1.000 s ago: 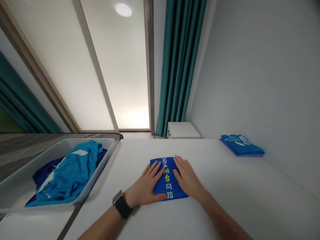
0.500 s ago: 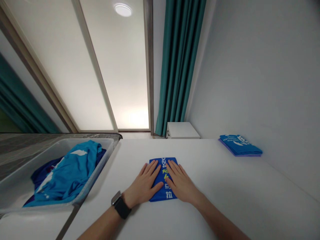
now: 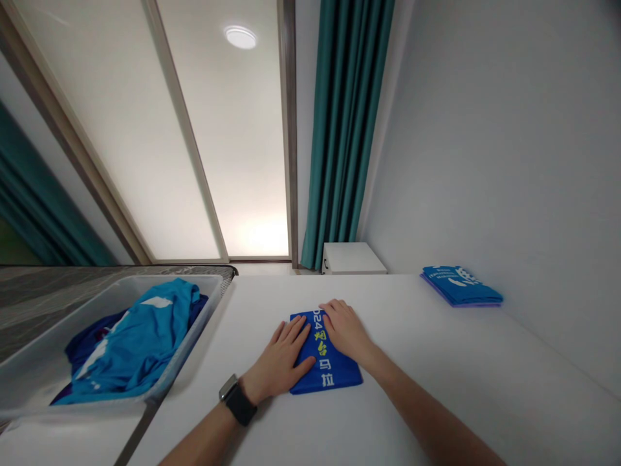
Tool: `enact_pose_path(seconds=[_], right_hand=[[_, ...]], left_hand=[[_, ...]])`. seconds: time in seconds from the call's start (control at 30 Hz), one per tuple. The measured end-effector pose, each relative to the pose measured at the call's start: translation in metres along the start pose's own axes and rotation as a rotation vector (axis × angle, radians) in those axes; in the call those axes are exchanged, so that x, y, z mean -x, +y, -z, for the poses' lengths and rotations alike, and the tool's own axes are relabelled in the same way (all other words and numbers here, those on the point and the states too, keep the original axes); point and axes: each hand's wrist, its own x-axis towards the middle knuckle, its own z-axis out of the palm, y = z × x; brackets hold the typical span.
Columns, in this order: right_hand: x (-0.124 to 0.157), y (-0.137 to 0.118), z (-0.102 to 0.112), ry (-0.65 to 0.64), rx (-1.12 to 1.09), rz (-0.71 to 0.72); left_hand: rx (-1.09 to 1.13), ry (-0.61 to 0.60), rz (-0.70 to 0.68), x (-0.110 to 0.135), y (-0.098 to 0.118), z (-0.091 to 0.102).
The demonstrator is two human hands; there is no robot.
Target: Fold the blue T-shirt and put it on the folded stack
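Observation:
A folded blue shirt (image 3: 334, 378) with white and yellow-green lettering lies flat on the white table in front of me. My left hand (image 3: 286, 353) rests on its left side, palm down, fingers stretched out; a dark-banded watch (image 3: 237, 398) is on that wrist. At the shirt's far right part is my right hand (image 3: 347, 329), its fingers bent over the far edge and closed about the cloth; the fingertips are partly hidden. The shirt's near right corner shows beyond the right hand's wrist.
To the left, a translucent plastic bin (image 3: 187, 349) holds crumpled light-blue and dark-blue clothes (image 3: 140, 343). Several folded blue garments are stacked (image 3: 460, 286) at the table's far right, by the wall. A small white cabinet (image 3: 354, 257) stands beyond the table (image 3: 252, 304).
My right hand has gone from lying flat to bent fingers at the shirt's far right edge. More of the shirt's right side shows. The left hand stays on the left side.

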Motion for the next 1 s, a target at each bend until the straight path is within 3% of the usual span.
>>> enact_pose_path(seconds=[0.2, 0.33, 0.47, 0.73, 1.0], right_hand=[[-0.022, 0.033, -0.032, 0.021, -0.193, -0.047], [-0.023, 0.047, -0.045, 0.067, -0.296, -0.055], [-0.026, 0.051, -0.048, 0.108, -0.337, -0.053], [-0.029, 0.046, -0.049, 0.08, -0.242, -0.097], [-0.027, 0.041, -0.047, 0.072, -0.169, -0.13]], left_hand=[[0.028, 0.005, 0.012, -0.001, 0.0, 0.0], [0.072, 0.135, 0.032, -0.01, 0.0, 0.003], [0.107, 0.272, 0.082, -0.035, -0.005, 0.009], [0.16, 0.256, 0.199, -0.094, -0.008, 0.0], [0.218, 0.278, 0.203, -0.1, -0.012, -0.014]])
